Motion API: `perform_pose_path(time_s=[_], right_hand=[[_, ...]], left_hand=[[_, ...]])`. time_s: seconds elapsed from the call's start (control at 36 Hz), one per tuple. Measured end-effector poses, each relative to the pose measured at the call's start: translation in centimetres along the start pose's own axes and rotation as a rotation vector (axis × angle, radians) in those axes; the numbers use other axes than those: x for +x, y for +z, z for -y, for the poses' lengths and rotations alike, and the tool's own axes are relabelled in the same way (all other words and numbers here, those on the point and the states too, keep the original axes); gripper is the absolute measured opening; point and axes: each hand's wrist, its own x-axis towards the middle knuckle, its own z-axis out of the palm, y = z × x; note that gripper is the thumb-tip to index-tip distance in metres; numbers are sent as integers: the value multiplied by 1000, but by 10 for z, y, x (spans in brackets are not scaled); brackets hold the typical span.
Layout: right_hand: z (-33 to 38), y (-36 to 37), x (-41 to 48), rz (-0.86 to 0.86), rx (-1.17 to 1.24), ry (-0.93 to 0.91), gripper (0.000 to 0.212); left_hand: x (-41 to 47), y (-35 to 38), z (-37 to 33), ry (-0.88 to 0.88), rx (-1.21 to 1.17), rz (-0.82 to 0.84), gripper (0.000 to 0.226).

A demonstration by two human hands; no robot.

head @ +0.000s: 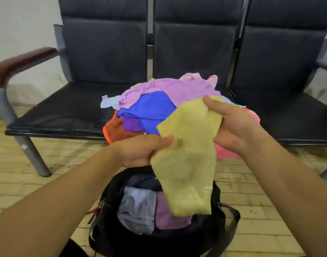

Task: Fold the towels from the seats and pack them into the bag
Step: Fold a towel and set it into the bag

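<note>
- Two hands held a yellow towel [186, 164] at centre frame: the left hand [140, 150] pinched its left edge, and the right hand [233, 127] curled its fingers round its top.
- Towel hung over the open black bag [217, 229], lower centre.

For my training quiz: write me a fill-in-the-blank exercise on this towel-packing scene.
The left hand and the right hand hold a ____ towel. The light blue towel and the purple towel already lie inside the black ____. The pile of unfolded towels rests on the ____ seat of three.
Missing: yellow; bag; middle.
</note>
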Motion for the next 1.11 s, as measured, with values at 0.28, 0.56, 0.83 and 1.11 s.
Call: perform_pose_path(time_s=[0.28, 0.56, 0.83, 1.11], right_hand=[[19, -30, 0, -224, -256, 52, 34], [-16, -31, -13, 57, -203, 257, 69], [-7, -30, -13, -82, -179, 89, 28], [9, -38, -13, -96, -242, 42, 43]], left_hand=[[7, 21, -8, 167, -177, -103, 20], [7, 36, -27, 209, -538, -257, 29], [-6, 5, -33, 85, -215, -417, 19], [1, 2, -24, 188, -5, -371, 27]])
